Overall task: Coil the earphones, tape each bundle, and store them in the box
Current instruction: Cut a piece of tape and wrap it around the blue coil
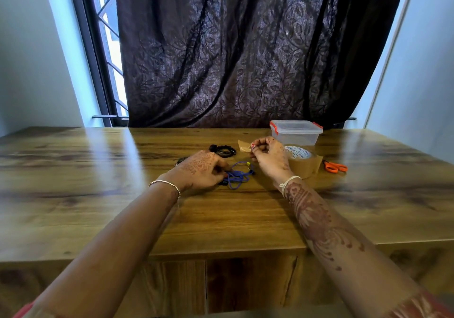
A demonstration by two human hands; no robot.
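Blue earphones (239, 175), lying left-right, left hand (201, 170) gripping

Glossy wooden table (221, 219), clear plastic box (296, 134)

On my feed I see a wooden table (103, 160) with a glossy, grained top. Wooden panels (221, 283) close the front below its near edge. Orange-handled scissors (335, 166) lie flat on the right part of the top. A dark leaf-patterned curtain (245, 55) hangs behind the far edge. A barred window (110, 47) shows to its left, beside a pale wall (29, 60).
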